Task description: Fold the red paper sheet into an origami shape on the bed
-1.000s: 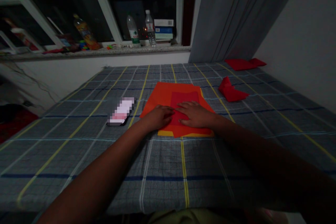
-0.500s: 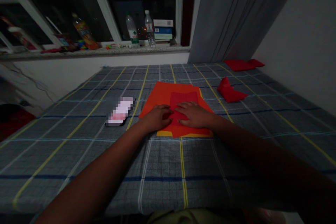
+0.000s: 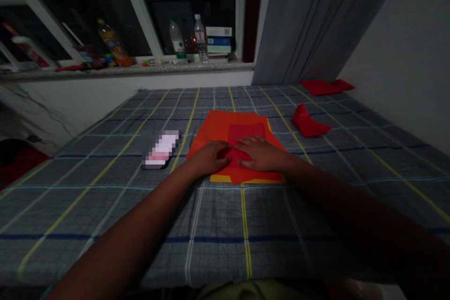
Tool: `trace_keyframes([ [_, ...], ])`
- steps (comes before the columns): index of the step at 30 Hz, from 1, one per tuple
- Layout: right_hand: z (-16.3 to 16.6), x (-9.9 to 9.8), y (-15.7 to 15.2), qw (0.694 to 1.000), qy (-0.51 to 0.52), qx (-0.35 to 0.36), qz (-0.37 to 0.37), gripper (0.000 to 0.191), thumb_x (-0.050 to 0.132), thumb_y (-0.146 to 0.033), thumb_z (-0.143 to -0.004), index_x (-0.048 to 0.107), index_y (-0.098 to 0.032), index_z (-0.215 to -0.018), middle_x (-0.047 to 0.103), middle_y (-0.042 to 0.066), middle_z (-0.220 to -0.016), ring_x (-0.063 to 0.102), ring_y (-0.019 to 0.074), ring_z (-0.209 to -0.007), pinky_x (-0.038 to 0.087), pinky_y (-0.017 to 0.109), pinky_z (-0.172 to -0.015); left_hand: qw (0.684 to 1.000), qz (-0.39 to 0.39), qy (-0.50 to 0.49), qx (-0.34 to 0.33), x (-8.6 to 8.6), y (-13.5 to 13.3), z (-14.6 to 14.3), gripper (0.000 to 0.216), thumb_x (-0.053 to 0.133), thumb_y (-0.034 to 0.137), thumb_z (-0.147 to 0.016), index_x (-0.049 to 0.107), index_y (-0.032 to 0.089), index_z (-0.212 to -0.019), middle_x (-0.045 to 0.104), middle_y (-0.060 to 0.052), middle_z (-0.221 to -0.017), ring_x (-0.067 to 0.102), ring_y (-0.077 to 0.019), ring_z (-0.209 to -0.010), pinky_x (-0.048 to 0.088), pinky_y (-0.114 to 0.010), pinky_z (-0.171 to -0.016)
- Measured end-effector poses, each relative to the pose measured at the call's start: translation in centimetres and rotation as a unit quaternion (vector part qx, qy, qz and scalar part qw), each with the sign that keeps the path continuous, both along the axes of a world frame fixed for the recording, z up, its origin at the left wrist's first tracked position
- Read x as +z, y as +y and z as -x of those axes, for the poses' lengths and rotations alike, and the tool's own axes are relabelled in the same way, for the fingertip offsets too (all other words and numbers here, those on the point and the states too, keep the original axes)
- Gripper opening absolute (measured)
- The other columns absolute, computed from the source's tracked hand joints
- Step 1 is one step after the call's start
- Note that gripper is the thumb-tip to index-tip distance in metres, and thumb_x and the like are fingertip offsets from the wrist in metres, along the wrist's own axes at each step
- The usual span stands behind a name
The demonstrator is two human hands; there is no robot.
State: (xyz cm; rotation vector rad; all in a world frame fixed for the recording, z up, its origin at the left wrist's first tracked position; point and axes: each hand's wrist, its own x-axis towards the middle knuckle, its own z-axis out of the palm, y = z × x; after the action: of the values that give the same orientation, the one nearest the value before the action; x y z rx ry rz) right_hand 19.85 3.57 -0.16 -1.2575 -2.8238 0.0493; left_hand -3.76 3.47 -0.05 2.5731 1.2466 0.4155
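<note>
A dark red paper sheet (image 3: pixel 247 132) lies on a larger orange sheet (image 3: pixel 214 127), with a yellow sheet's edge (image 3: pixel 220 178) showing beneath, all on a grey plaid cloth (image 3: pixel 218 225). My right hand (image 3: pixel 260 153) rests flat on the red sheet's near part, fingers stretched out and pressing down. My left hand (image 3: pixel 208 158) lies beside it with its fingers curled, their tips at the red sheet's near left corner. Whether those fingers pinch the paper is hidden.
A blurred-out phone-like object (image 3: pixel 161 149) lies left of the papers. A folded red paper shape (image 3: pixel 308 122) and flat red pieces (image 3: pixel 325 86) lie at the back right. The windowsill holds bottles (image 3: pixel 177 42), books (image 3: pixel 218 40) and clutter. A grey curtain (image 3: pixel 316 18) hangs at right.
Both hands stay on the red paper, almost still; the view has shifted a little.
</note>
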Motion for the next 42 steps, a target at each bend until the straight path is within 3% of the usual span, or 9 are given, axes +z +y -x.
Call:
trace_keyframes([
  [17, 0.1, 0.2, 0.2, 1.000, -0.006, 0.006, -0.004, 0.062, 0.047, -0.053, -0.094, 0.048, -0.020, -0.146, 0.042, 0.014, -0.155, 0.042, 0.0341, -0.139, 0.032, 0.053, -0.113, 0.999, -0.008, 0.046, -0.002, -0.2, 0.4, -0.1, 0.045, 0.057, 0.040, -0.090, 0.062, 0.015, -0.127, 0.059, -0.014, -0.139, 0.052, -0.0271, -0.131, 0.038, -0.040, -0.113],
  [23, 1.1, 0.3, 3.1, 0.999, -0.029, -0.017, 0.007, 0.061, 0.045, -0.050, -0.095, 0.046, -0.019, -0.148, 0.040, 0.014, -0.157, 0.041, 0.0328, -0.141, 0.034, 0.052, -0.113, 0.998, -0.010, 0.056, -0.007, 0.2, 0.3, -0.4, 0.046, 0.058, 0.041, -0.089, 0.063, 0.014, -0.125, 0.060, -0.015, -0.138, 0.054, -0.0289, -0.128, 0.039, -0.041, -0.112],
  [30, 2.3, -0.5, 6.5, 1.000, -0.019, -0.013, -0.012, 0.065, 0.046, -0.047, -0.095, 0.043, -0.009, -0.148, 0.035, 0.018, -0.158, 0.036, 0.0294, -0.145, 0.032, 0.043, -0.117, 0.999, -0.007, 0.039, -0.017, 0.3, 0.2, -0.4, 0.046, 0.058, 0.038, -0.088, 0.062, 0.013, -0.126, 0.064, -0.015, -0.130, 0.060, -0.0266, -0.120, 0.043, -0.037, -0.107],
  [39, 2.8, -0.7, 7.9, 1.000, 0.013, -0.025, 0.005, 0.065, 0.048, -0.043, -0.094, 0.044, -0.005, -0.147, 0.040, 0.021, -0.154, 0.040, 0.0345, -0.141, 0.033, 0.046, -0.116, 0.998, -0.028, 0.061, -0.017, 0.1, 0.2, -0.4, 0.044, 0.057, 0.040, -0.089, 0.063, 0.015, -0.125, 0.064, -0.012, -0.130, 0.057, -0.0270, -0.121, 0.042, -0.038, -0.107],
  [42, 2.9, -0.7, 7.9, 0.999, 0.028, -0.026, 0.005, 0.062, 0.049, -0.040, -0.094, 0.045, -0.007, -0.146, 0.041, 0.021, -0.154, 0.041, 0.0349, -0.141, 0.034, 0.048, -0.115, 0.997, -0.042, 0.066, -0.028, 0.1, 0.1, -0.6, 0.045, 0.055, 0.049, -0.092, 0.065, 0.016, -0.121, 0.065, -0.012, -0.127, 0.057, -0.0268, -0.119, 0.042, -0.038, -0.105],
])
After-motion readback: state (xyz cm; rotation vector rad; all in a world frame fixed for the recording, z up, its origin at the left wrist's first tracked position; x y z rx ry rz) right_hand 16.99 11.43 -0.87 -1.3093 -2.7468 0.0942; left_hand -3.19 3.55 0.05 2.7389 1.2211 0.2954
